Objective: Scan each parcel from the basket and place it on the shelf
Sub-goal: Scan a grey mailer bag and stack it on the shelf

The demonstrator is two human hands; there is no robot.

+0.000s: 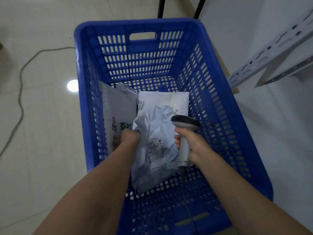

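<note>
Blue plastic basket on the floor. I note the left hand inside it, blurred, grip clamped on the crumpled white poly mailer mid-basket. The right hand has its grip closed round the barcode scanner, just beside that mailer. A printed mailer leans on the left wall, and a flat white parcel lies beyond.

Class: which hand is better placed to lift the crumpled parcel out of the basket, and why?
Left. The left hand grips the crumpled parcel inside the basket, while the right hand is wrapped round the scanner.
</note>
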